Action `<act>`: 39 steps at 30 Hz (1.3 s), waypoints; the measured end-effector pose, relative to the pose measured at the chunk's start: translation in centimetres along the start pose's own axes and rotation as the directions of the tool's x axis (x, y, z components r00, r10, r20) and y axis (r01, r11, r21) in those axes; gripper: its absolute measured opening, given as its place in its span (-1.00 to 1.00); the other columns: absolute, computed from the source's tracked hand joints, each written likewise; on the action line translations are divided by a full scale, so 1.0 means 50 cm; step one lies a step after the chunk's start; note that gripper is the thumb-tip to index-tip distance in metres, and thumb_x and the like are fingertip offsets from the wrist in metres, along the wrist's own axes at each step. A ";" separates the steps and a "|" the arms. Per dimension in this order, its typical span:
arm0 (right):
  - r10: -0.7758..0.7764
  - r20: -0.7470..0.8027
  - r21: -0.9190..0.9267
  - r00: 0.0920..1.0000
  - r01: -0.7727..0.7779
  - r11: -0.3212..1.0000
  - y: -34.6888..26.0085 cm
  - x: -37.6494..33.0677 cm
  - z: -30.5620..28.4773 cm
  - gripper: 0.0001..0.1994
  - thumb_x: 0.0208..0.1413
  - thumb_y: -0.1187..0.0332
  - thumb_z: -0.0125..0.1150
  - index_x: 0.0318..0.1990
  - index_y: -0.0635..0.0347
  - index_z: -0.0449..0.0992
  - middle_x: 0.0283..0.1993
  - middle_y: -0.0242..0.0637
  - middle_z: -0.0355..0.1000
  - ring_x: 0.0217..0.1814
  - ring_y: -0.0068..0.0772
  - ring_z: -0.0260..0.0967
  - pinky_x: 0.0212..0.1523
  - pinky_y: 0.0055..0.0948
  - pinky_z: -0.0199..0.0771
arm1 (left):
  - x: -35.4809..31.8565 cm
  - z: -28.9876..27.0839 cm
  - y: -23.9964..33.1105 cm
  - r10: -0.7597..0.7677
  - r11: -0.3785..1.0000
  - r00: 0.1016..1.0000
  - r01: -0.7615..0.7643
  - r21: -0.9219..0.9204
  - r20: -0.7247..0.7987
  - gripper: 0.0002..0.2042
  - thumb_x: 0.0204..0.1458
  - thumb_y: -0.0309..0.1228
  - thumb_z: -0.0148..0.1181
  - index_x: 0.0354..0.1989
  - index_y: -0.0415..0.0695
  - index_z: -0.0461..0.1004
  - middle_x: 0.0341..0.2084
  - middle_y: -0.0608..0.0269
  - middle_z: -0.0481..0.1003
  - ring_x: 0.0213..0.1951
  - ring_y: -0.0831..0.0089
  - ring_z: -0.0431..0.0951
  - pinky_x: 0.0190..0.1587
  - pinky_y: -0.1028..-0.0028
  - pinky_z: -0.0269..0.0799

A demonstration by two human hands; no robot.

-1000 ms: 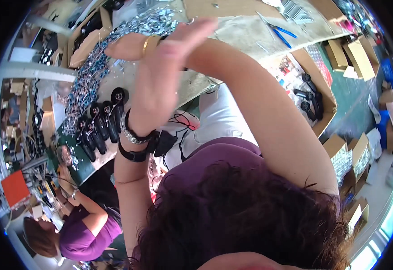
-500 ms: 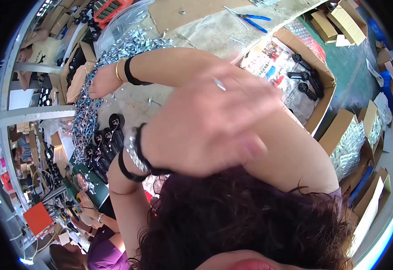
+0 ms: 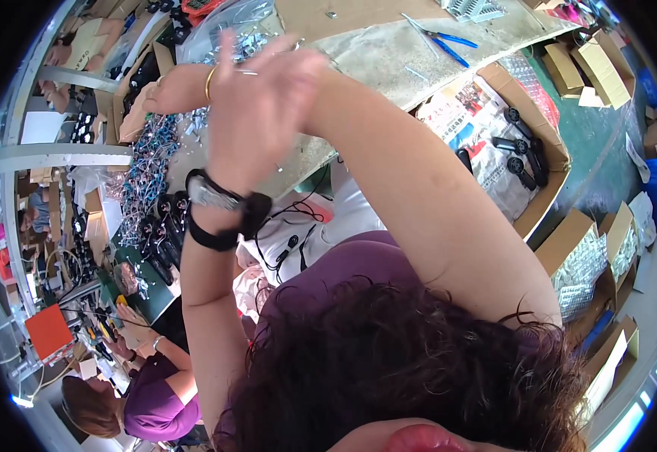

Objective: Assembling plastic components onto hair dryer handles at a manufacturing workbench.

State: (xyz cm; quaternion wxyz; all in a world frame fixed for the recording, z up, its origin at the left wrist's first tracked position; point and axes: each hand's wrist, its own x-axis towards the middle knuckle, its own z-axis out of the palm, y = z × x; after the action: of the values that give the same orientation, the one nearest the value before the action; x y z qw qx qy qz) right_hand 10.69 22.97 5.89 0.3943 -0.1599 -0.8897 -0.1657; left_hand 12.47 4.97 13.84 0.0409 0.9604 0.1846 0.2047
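Both of my arms are raised above my head, over my dark curly hair. My left hand shows its back, fingers apart and pointing up; a watch and a black band sit on its wrist. My right forearm comes in from the right and meets the left hand. My right hand is mostly hidden behind it. A thin metal sliver shows at the left hand's fingers; I cannot tell which hand has it.
Below lies a workbench with blue-handled pliers and several small metal parts. Another person's arm with a gold bracelet reaches over it. A cardboard box holds black parts. A person in purple sits lower left. Further cartons stand on the right.
My hands have lifted away from my hair, and the left fingers have spread. The view has swung, bringing the workbench and the box of black parts more into sight.
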 end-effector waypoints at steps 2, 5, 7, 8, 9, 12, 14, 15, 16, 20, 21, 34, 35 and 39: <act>0.068 0.127 -0.038 0.990 -0.064 0.997 -0.004 -0.027 0.004 -0.87 0.26 0.40 0.00 -0.11 0.19 0.39 -0.22 -0.12 0.57 -0.16 0.05 0.61 -0.25 -0.07 0.64 | 0.014 -0.010 -0.021 -0.204 0.977 0.976 0.208 0.048 -0.074 -0.62 0.36 -0.11 -0.02 0.10 -0.09 0.58 0.10 0.07 0.56 0.22 0.10 0.51 0.48 -0.17 -0.10; 0.076 0.090 0.051 0.993 -0.081 0.995 -0.012 -0.015 0.007 -0.86 0.26 0.38 0.01 -0.10 0.19 0.40 -0.19 -0.11 0.57 -0.13 0.05 0.60 -0.23 -0.05 0.64 | 0.010 0.012 0.125 0.029 0.909 0.994 -0.072 -0.411 -0.110 -0.63 0.40 -0.19 -0.10 0.10 -0.11 0.56 0.08 0.10 0.59 0.18 0.15 0.56 0.48 -0.12 -0.05; 0.020 -0.104 0.259 0.994 0.007 0.966 -0.046 0.019 0.000 -0.84 0.27 0.36 0.03 -0.07 0.19 0.42 -0.17 -0.10 0.57 -0.10 0.06 0.59 -0.20 -0.04 0.63 | -0.023 0.003 0.116 0.000 0.912 0.995 -0.041 -0.409 -0.102 -0.63 0.41 -0.20 -0.12 0.11 -0.12 0.56 0.08 0.08 0.59 0.18 0.13 0.55 0.47 -0.10 -0.01; 0.109 -0.067 0.256 0.992 -0.089 0.962 -0.037 0.006 -0.002 -0.81 0.27 0.33 0.04 -0.06 0.18 0.44 -0.17 -0.09 0.57 -0.09 0.06 0.59 -0.16 -0.03 0.62 | -0.027 -0.002 0.113 0.030 0.899 0.995 -0.070 -0.432 -0.098 -0.63 0.41 -0.21 -0.13 0.12 -0.12 0.55 0.08 0.06 0.59 0.18 0.10 0.55 0.46 -0.08 0.03; 0.194 -0.030 0.252 0.981 -0.180 0.951 -0.028 -0.011 -0.008 -0.79 0.28 0.29 0.05 -0.05 0.18 0.45 -0.16 -0.08 0.56 -0.08 0.07 0.58 -0.13 -0.02 0.62 | -0.035 -0.007 0.108 0.056 0.887 0.994 -0.094 -0.452 -0.096 -0.63 0.42 -0.22 -0.15 0.13 -0.12 0.55 0.08 0.05 0.58 0.18 0.08 0.54 0.45 -0.06 0.08; 0.175 0.387 0.293 0.905 -0.301 0.907 -0.045 -0.034 -0.048 -0.75 0.34 0.22 0.05 0.00 0.18 0.43 -0.13 -0.04 0.54 -0.04 0.11 0.55 -0.03 -0.02 0.57 | -0.169 -0.006 -0.018 -0.121 0.960 0.958 0.046 -0.276 -0.262 -0.56 0.45 -0.16 -0.18 0.19 -0.18 0.52 0.12 -0.05 0.55 0.24 0.07 0.50 0.46 0.01 0.09; 0.133 0.441 0.372 0.888 -0.315 0.873 -0.049 -0.062 -0.081 -0.75 0.36 0.22 0.08 0.00 0.20 0.38 -0.10 0.01 0.51 -0.04 0.16 0.52 -0.03 0.01 0.54 | -0.236 0.015 -0.082 -0.560 0.762 0.606 0.108 -0.639 -0.565 -0.47 0.45 -0.06 -0.22 0.33 -0.22 0.33 0.28 -0.04 0.40 0.35 0.13 0.36 0.50 0.06 -0.04; 0.146 0.442 0.354 0.885 -0.321 0.878 -0.058 -0.077 -0.096 -0.75 0.37 0.23 0.10 0.00 0.21 0.36 -0.09 0.03 0.49 -0.05 0.19 0.51 -0.03 0.03 0.52 | -0.263 0.025 -0.108 -0.737 0.626 0.344 0.023 -0.779 -0.582 -0.41 0.44 -0.01 -0.23 0.40 -0.25 0.24 0.36 -0.04 0.32 0.41 0.17 0.28 0.52 0.09 -0.11; 0.138 0.449 0.367 0.883 -0.323 0.872 -0.076 -0.073 -0.120 -0.76 0.37 0.24 0.11 -0.02 0.22 0.35 -0.12 0.04 0.48 -0.07 0.20 0.51 -0.06 0.04 0.52 | -0.293 0.027 -0.121 -0.861 0.496 0.062 -0.119 -0.860 -0.505 -0.34 0.44 0.04 -0.25 0.48 -0.27 0.15 0.45 -0.03 0.24 0.46 0.20 0.21 0.54 0.11 -0.17; -0.052 0.388 0.371 0.920 -0.104 0.923 -0.132 -0.054 -0.175 -0.78 0.31 0.30 0.15 -0.06 0.26 0.37 -0.22 -0.01 0.48 -0.14 0.12 0.53 -0.13 -0.05 0.57 | -0.345 0.055 -0.145 -0.975 -0.008 0.194 -0.523 -0.852 -0.110 -0.24 0.42 0.15 -0.33 0.54 -0.26 -0.01 0.53 -0.02 0.06 0.53 0.19 0.06 0.55 0.19 -0.18; -0.073 0.392 0.386 0.917 -0.092 0.918 -0.147 -0.047 -0.181 -0.78 0.31 0.30 0.15 -0.06 0.26 0.37 -0.22 -0.01 0.48 -0.14 0.12 0.53 -0.13 -0.05 0.57 | -0.344 0.066 -0.145 -0.978 0.005 0.173 -0.533 -0.846 -0.114 -0.24 0.42 0.15 -0.33 0.54 -0.26 -0.01 0.53 -0.02 0.06 0.53 0.19 0.06 0.55 0.19 -0.18; -0.257 0.474 0.320 0.842 0.107 0.941 -0.214 -0.017 -0.236 -0.64 0.09 0.49 0.15 0.09 0.25 0.46 -0.28 -0.14 0.49 -0.18 -0.05 0.57 -0.17 -0.20 0.61 | -0.325 0.131 -0.123 -0.876 -0.285 0.444 -0.794 -0.537 -0.191 -0.19 0.39 0.22 -0.38 0.51 -0.30 0.04 0.51 -0.05 0.10 0.53 0.13 0.05 0.57 0.12 -0.09; -0.241 0.392 0.341 0.888 0.103 0.934 -0.208 -0.007 -0.242 -0.62 0.09 0.49 0.15 0.10 0.23 0.46 -0.28 -0.13 0.49 -0.19 -0.05 0.56 -0.18 -0.19 0.61 | -0.330 0.130 -0.123 -0.850 -0.365 0.483 -0.828 -0.427 -0.211 -0.20 0.39 0.21 -0.37 0.50 -0.31 0.05 0.50 -0.07 0.11 0.53 0.13 0.05 0.57 0.13 -0.09; -0.159 0.433 0.338 0.887 0.004 0.941 -0.199 -0.053 -0.233 -0.61 0.10 0.48 0.18 0.13 0.18 0.47 -0.31 -0.13 0.47 -0.21 -0.03 0.54 -0.20 -0.15 0.57 | -0.228 0.006 -0.034 -0.991 -0.105 0.136 -0.769 -0.630 -0.001 -0.62 0.39 -0.20 0.08 0.09 -0.29 0.57 -0.23 0.11 0.68 -0.16 0.26 0.68 -0.08 0.25 0.58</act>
State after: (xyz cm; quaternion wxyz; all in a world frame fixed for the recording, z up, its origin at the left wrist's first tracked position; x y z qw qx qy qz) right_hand 15.83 8.78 9.60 0.1892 -0.0883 -0.9779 0.0096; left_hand 2.37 2.31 8.99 0.6228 0.0458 0.1375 0.7688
